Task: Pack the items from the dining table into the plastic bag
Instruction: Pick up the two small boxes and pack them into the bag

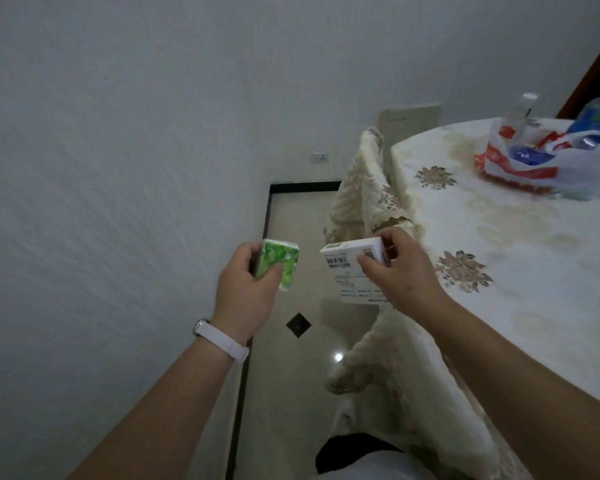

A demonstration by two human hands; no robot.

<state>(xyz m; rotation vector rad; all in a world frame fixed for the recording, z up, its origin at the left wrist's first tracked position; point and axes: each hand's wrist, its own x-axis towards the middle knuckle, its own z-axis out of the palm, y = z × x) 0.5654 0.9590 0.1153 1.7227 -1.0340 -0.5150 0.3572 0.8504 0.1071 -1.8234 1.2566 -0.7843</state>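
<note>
Carry step: left hand [248,277] grips green pack [280,265], right hand [400,265] grips white box [352,271]; next, reach plastic bag [548,157] on table [499,306].

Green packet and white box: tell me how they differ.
The green packet has a leafy green print; the white box is white with a barcode label. The green packet looks smaller than the white box. The left hand grips the green packet, the right hand the white box. Both are held beside the table, neither in the plastic bag.
</note>
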